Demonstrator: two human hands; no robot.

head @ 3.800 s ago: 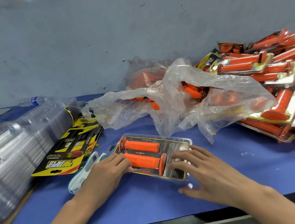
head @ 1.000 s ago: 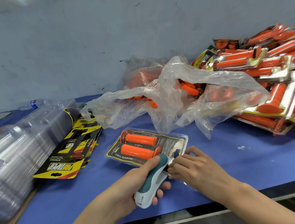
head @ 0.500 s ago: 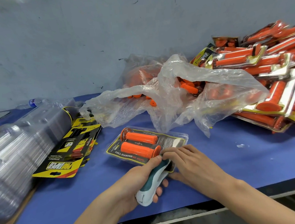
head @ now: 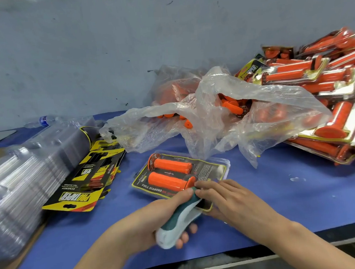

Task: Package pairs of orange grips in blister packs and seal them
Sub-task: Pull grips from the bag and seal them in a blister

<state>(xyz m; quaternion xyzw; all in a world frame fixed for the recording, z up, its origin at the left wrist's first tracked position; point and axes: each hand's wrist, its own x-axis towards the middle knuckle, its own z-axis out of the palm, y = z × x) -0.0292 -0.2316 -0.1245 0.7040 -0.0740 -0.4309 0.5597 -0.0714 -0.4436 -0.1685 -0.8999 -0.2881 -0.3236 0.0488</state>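
Observation:
A clear blister pack (head: 213,169) with two orange grips (head: 170,166) on a black and yellow card lies on the blue table (head: 294,205). My left hand (head: 149,221) grips a teal and white stapler (head: 179,221), whose nose sits over the pack's near right corner. My right hand (head: 228,198) rests on that same corner with fingers laid flat, touching the stapler's tip. The corner itself is hidden under both hands.
A stack of empty clear blister shells (head: 23,180) lies at the left, with printed cards (head: 85,184) beside it. A crumpled plastic bag of loose orange grips (head: 213,114) sits behind the pack. Finished packs (head: 329,101) are heaped at the right. The table's front edge runs close below my wrists.
My left hand picked up the stapler and brought it to the pack's near right corner. Over the last second the stapler nose slid further onto the corner and my right hand covered it.

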